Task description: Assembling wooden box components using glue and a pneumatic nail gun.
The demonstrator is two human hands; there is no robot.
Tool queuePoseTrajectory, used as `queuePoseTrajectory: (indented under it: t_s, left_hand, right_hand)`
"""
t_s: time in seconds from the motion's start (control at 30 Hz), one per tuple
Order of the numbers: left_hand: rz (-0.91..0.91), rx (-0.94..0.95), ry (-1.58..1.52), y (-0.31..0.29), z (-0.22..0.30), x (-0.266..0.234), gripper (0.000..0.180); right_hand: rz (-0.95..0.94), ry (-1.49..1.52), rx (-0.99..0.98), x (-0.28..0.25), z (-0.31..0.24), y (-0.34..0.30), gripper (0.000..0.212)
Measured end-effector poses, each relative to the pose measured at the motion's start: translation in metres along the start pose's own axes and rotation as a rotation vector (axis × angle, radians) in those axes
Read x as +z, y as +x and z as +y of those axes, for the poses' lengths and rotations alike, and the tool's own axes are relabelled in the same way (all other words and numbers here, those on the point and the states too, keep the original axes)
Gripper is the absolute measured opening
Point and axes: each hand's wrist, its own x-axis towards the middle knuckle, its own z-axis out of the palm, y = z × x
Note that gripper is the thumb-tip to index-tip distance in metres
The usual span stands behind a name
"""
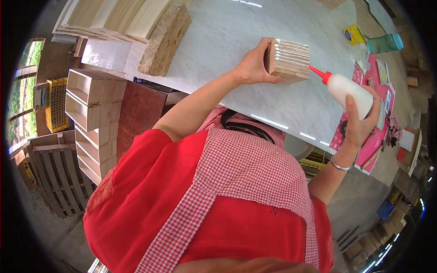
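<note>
My left hand (256,63) is wrapped round a stack of thin wooden boards (287,66), thumb and fingers on opposite sides. White glue lies in lines along the upward-facing edges of several boards. In my right hand (363,120) is a white glue bottle (348,91) with a red pointed nozzle, tilted toward the stack. The nozzle tip is at the right side of the boards; whether it touches them I cannot tell. Both hands are over the pale marbled tabletop (218,50).
A rough chipboard block (165,41) and stacked wooden panels (114,18) stand at the table's far left. Farther right are a yellow tub (353,34), a teal bottle (385,43) and pink sheets (371,150) with small items. Open wooden boxes (88,113) are piled left of me.
</note>
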Motion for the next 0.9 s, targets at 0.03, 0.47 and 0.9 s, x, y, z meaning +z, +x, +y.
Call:
queuePoseTrajectory:
  t_s: [0.03,0.47,0.9]
  left_hand:
    - [-0.001,0.004,-0.002,0.000,0.000,0.000,0.100]
    - [0.037,0.032,0.036,0.001,-0.005,0.003,0.101]
    - [0.037,0.051,0.033,0.002,-0.009,0.003,0.102]
  right_hand:
    - [-0.009,0.041,0.000,0.003,-0.002,-0.002,0.046]
    - [-0.172,0.099,-0.015,0.032,-0.012,0.005,0.046]
    - [-0.016,-0.011,-0.013,0.001,-0.007,0.000,0.046]
